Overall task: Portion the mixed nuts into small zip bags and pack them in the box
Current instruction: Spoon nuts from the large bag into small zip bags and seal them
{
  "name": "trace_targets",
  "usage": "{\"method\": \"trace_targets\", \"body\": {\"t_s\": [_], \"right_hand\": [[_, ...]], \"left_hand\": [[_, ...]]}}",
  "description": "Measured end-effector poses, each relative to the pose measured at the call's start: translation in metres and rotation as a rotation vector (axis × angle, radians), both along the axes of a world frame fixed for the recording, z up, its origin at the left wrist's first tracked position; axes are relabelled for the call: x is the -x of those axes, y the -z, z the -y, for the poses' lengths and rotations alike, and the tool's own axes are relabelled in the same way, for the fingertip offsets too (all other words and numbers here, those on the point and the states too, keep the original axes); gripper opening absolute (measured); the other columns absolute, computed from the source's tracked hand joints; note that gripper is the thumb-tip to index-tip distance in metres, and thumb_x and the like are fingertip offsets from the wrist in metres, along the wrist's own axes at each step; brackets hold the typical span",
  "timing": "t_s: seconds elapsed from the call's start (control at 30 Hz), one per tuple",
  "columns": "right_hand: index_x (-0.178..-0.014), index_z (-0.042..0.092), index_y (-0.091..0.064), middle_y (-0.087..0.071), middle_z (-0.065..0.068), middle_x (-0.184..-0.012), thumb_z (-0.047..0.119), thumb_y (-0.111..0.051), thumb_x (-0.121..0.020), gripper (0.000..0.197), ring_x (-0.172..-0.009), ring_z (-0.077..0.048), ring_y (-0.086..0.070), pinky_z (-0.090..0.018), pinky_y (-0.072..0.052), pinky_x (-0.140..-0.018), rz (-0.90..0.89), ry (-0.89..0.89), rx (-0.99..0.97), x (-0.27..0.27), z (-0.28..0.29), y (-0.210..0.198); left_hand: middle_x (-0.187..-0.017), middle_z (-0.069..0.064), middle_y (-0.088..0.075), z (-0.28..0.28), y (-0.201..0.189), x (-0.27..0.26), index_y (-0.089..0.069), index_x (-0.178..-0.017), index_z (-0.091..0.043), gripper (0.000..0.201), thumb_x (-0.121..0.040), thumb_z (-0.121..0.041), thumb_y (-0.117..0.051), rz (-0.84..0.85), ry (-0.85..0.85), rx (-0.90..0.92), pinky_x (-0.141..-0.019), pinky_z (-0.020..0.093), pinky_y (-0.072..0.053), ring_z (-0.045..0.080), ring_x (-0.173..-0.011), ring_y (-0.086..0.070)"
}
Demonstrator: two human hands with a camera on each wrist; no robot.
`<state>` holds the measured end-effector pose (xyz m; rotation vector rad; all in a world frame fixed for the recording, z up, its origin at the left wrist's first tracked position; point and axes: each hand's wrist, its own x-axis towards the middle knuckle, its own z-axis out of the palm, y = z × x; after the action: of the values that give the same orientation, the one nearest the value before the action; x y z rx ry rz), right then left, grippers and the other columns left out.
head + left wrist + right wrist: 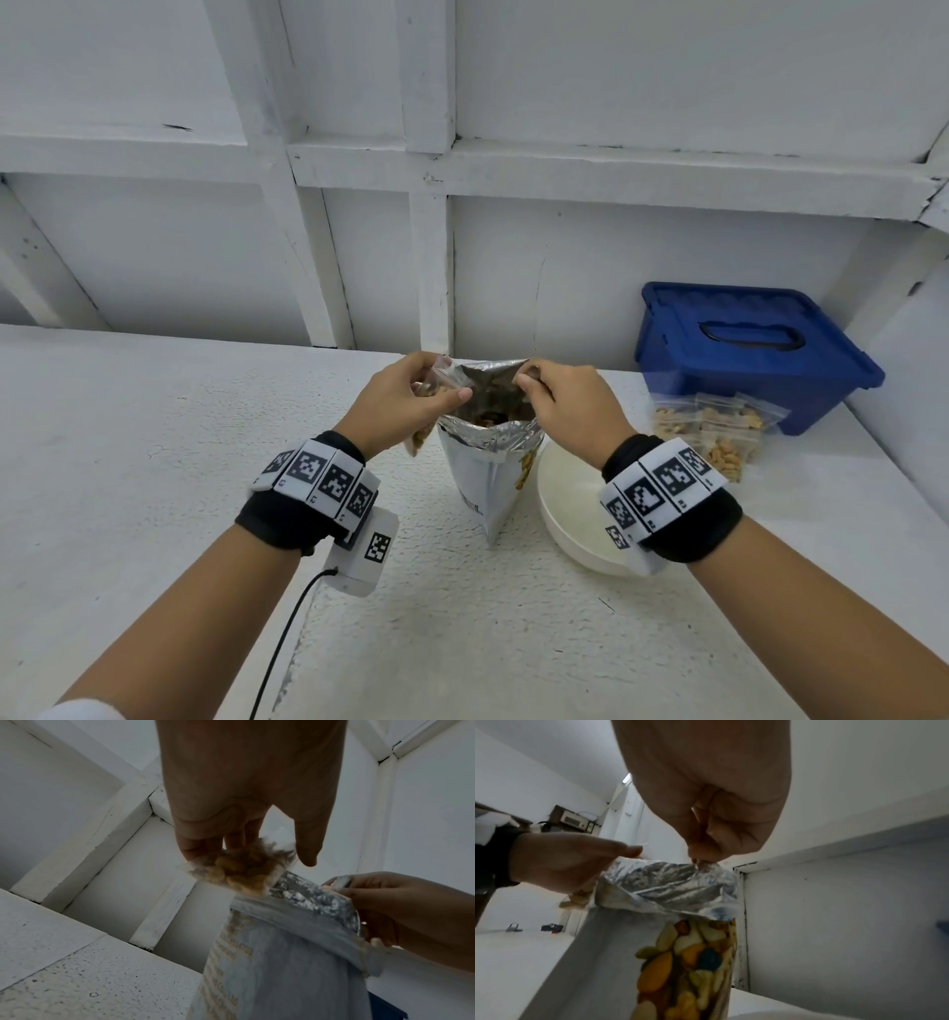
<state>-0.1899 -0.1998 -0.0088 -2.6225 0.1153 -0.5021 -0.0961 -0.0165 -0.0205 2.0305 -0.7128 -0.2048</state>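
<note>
Nut pouch (490, 462) stands upright, mouth opening upward.

I stand at a plain, bare workroom or storage space, not a fitted kitchen. My counter (154, 462) is rough, white-painted and pitted. Behind it the wall (667, 77) is white boards braced by a painted frame (426, 169) of beams, with chipped paint and cracks. A blue box (744, 354) sits in the corner. Past my left side, the right wrist view shows some electronic unit (573, 820) with cables on a far shelf.
</note>
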Motion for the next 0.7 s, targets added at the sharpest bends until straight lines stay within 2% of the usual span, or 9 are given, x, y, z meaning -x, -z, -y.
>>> {"method": "trace_targets", "body": {"t_s": [0.1,0.2,0.27,0.33,0.4,0.5,0.6,0.7], "right_hand": [[-0.095,0.006,-0.064,-0.069,-0.008,-0.080,0.022,-0.041,-0.098,0.027,-0.071,-0.015,-0.061,-0.023,-0.046,-0.067,-0.040,0.075,-0.208,-0.002,0.001,0.000],[-0.091,0.007,-0.064,-0.067,-0.004,-0.072,0.019,-0.043,-0.097,0.025,-0.060,-0.008,-0.055,-0.022,-0.047,-0.068,-0.040,0.115,-0.361,-0.001,0.002,-0.002],[-0.090,0.007,-0.063,-0.064,-0.003,-0.067,0.017,-0.043,-0.097,0.024,-0.055,-0.008,-0.055,-0.015,-0.046,-0.062,-0.029,0.143,-0.452,0.001,0.004,-0.002],[-0.087,0.007,-0.062,-0.063,-0.001,-0.064,0.017,-0.042,-0.097,0.024,-0.052,-0.008,-0.055,-0.006,-0.041,-0.052,-0.013,0.178,-0.543,0.002,0.007,-0.004],[-0.081,0.010,-0.061,-0.063,-0.001,-0.063,0.016,-0.041,-0.097,0.026,-0.050,-0.009,-0.054,-0.007,-0.038,-0.046,0.010,0.212,-0.624,0.002,0.009,-0.006],[-0.072,0.018,-0.059,-0.064,-0.004,-0.064,0.016,-0.042,-0.096,0.029,-0.050,-0.009,-0.054,-0.015,-0.036,-0.042,0.037,0.280,-0.721,0.002,0.013,-0.006],[-0.074,0.019,-0.059,-0.065,-0.005,-0.067,0.016,-0.042,-0.096,0.028,-0.052,-0.010,-0.055,-0.017,-0.036,-0.041,0.058,0.334,-0.796,0.003,0.018,-0.008],[-0.075,0.019,-0.058,-0.065,-0.004,-0.069,0.016,-0.042,-0.097,0.027,-0.054,-0.010,-0.054,-0.014,-0.038,-0.041,0.085,0.346,-0.827,0.007,0.023,-0.011]], "left_hand": [[-0.101,-0.005,-0.066,0.000,-0.001,0.000,-0.056,-0.108,-0.027,0.050,-0.066,-0.055,-0.062,-0.006,0.004,-0.003,-0.084,0.030,-0.051,0.012,-0.094,-0.062],[-0.101,-0.005,-0.066,0.000,-0.002,0.001,-0.056,-0.108,-0.027,0.044,-0.072,-0.050,-0.069,-0.008,-0.001,0.002,-0.084,0.029,-0.050,0.013,-0.094,-0.063],[-0.102,-0.004,-0.066,0.000,-0.002,0.001,-0.056,-0.107,-0.027,0.035,-0.079,-0.041,-0.070,0.003,-0.003,-0.005,-0.083,0.027,-0.048,0.013,-0.095,-0.062],[-0.102,-0.005,-0.066,0.000,-0.002,0.001,-0.056,-0.108,-0.028,0.039,-0.076,-0.046,-0.070,0.001,0.003,-0.009,-0.083,0.027,-0.048,0.012,-0.094,-0.062],[-0.101,-0.006,-0.066,0.000,-0.002,0.001,-0.056,-0.108,-0.029,0.047,-0.069,-0.054,-0.065,-0.006,0.003,-0.008,-0.082,0.028,-0.049,0.012,-0.093,-0.062],[-0.101,-0.006,-0.066,-0.002,-0.001,0.000,-0.055,-0.107,-0.029,0.045,-0.071,-0.054,-0.067,-0.011,0.002,-0.013,-0.081,0.028,-0.049,0.013,-0.093,-0.062],[-0.102,-0.005,-0.065,-0.002,-0.002,0.002,-0.054,-0.107,-0.029,0.037,-0.078,-0.046,-0.069,0.004,0.005,-0.028,-0.075,0.020,-0.045,0.012,-0.092,-0.060],[-0.097,-0.007,-0.063,-0.001,-0.006,0.004,-0.054,-0.108,-0.027,0.031,-0.082,-0.037,-0.066,0.027,0.008,-0.045,-0.070,0.014,-0.041,0.008,-0.086,-0.057]]}}
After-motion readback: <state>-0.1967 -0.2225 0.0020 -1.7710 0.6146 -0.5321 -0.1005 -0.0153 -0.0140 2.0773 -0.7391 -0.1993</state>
